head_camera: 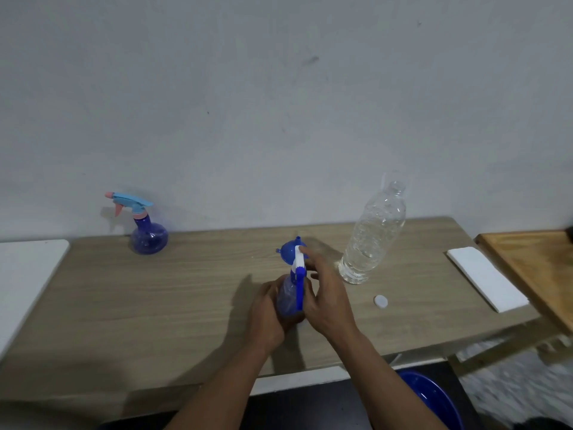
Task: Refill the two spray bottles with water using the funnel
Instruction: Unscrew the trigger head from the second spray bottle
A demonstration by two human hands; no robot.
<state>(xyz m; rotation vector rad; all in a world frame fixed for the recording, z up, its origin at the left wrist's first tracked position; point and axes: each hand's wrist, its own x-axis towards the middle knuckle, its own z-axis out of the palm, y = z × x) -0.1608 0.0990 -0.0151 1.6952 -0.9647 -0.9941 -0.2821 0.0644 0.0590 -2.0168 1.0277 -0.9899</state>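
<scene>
Spray bottle (286,301) stands at the middle of the tabletop (155,305), between both hands. The left hand (268,311) grips its clear blue body from 9 o'clock; the right hand (325,299) curls round its blue-and-white sprayer head from 3 o'clock. The blue funnel (290,251) lies just behind at 12 o'clock, partly hidden by the sprayer. The second spray bottle (148,237) stands well apart at 10 o'clock. The uncapped water bottle (372,237) stands near at 2 o'clock, its cap (380,301) at 3 o'clock.
</scene>
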